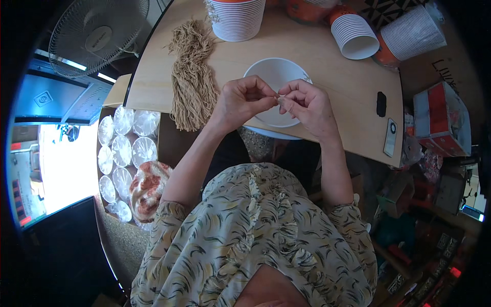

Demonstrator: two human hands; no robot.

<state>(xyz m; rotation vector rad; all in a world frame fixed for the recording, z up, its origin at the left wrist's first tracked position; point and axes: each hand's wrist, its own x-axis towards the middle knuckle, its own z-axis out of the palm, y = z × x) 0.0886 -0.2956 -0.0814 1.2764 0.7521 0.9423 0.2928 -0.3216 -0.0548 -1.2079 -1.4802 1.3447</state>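
Note:
Over a white round tub (271, 70) at the near edge of the table, my two hands meet with their fingertips together. My left hand (244, 101) is closed in a pinch, thumb against forefinger. My right hand (310, 106) pinches too, its fingertips touching those of the left. Something small and thin seems to sit between them, but I cannot make out what it is. A bundle of beige cords (193, 82) lies to the left of my left hand, its ends hanging over the table edge.
Stacked white cups (237, 23) stand behind the cords. More stacks of cups (355, 40) lie at the far right, one stack wrapped (411, 35). A phone-like device (391, 137) and a small black object (381, 104) rest at right. A carton of wrapped cups (121, 148) and a fan (98, 38) stand left.

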